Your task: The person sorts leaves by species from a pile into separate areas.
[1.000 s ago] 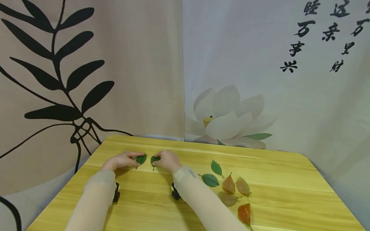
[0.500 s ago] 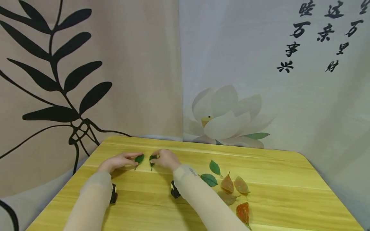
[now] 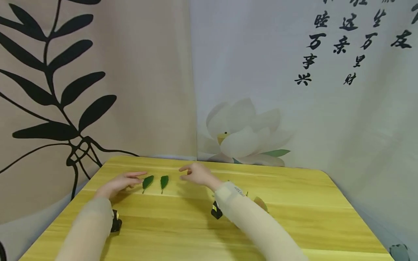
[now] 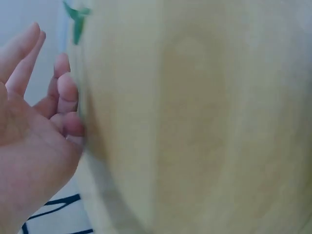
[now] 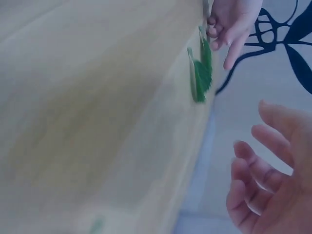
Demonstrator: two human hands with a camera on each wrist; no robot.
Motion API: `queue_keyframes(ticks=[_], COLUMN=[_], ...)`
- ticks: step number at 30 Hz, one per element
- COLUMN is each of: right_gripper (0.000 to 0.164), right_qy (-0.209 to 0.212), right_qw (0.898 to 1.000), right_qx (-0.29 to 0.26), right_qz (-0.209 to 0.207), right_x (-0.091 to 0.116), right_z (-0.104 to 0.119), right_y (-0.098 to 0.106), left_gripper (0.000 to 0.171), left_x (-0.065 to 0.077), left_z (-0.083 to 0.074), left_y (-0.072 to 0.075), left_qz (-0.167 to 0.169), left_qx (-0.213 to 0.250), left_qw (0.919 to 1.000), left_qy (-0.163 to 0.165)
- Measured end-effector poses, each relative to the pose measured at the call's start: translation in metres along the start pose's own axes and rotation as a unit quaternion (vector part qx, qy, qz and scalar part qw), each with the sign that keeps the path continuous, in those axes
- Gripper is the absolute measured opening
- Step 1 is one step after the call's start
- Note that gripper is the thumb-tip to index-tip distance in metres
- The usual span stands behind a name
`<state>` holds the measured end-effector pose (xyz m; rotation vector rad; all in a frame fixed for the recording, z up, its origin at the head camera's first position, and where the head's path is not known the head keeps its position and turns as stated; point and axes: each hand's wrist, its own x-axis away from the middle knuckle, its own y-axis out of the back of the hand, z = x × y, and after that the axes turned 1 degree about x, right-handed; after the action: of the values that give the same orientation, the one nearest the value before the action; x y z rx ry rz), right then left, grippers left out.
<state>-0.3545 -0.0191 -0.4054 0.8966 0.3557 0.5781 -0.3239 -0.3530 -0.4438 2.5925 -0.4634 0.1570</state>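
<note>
Two green leaves lie side by side on the far left of the wooden table: the left leaf (image 3: 148,182) and the right leaf (image 3: 164,182). My left hand (image 3: 122,183) hovers at the left leaf, fingertips right at its edge, fingers loosely spread and holding nothing. My right hand (image 3: 199,175) is raised to the right of both leaves, thumb and fingers apart, nothing between them. In the right wrist view the two leaves (image 5: 199,80) overlap, with the left hand (image 5: 236,22) beyond them. The left wrist view catches green leaf parts (image 4: 78,24) past the fingertips.
A brownish-orange leaf (image 3: 260,203) shows beside the right sleeve (image 3: 258,221), which hides other leaves on the right side. The table (image 3: 169,228) ends at a printed curtain (image 3: 156,90) behind. Black wrist cameras sit below both wrists, one black camera (image 3: 216,210) under the right.
My right hand has let go of the right green leaf and moved right, its sleeve now covering most right-side leaves. My left hand has drawn slightly off its leaf. The head view has turned right.
</note>
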Motion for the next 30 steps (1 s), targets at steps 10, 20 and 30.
queue_keyframes(ticks=[10,20,30], right_gripper=[0.030,0.027,0.041], right_qy=[-0.005,-0.019,-0.030], right_qw=[0.999,0.999,0.997], right_qx=[0.043,0.040,0.064], right_qz=[-0.011,-0.003,0.037], right_x=[0.068,0.098,0.105], right_z=[-0.048,-0.077,-0.102], right_y=[0.056,0.067,0.063], left_gripper=[0.057,0.041,0.038], left_x=[-0.004,-0.035,-0.056], left_z=[-0.057,-0.119,-0.148], left_y=[-0.003,-0.094,-0.191], left_qz=[-0.008,0.100,0.143], left_qx=[-0.045,-0.079,-0.144], left_qw=[0.9977,0.9815,0.9498], left_qy=[-0.049,-0.143,-0.238])
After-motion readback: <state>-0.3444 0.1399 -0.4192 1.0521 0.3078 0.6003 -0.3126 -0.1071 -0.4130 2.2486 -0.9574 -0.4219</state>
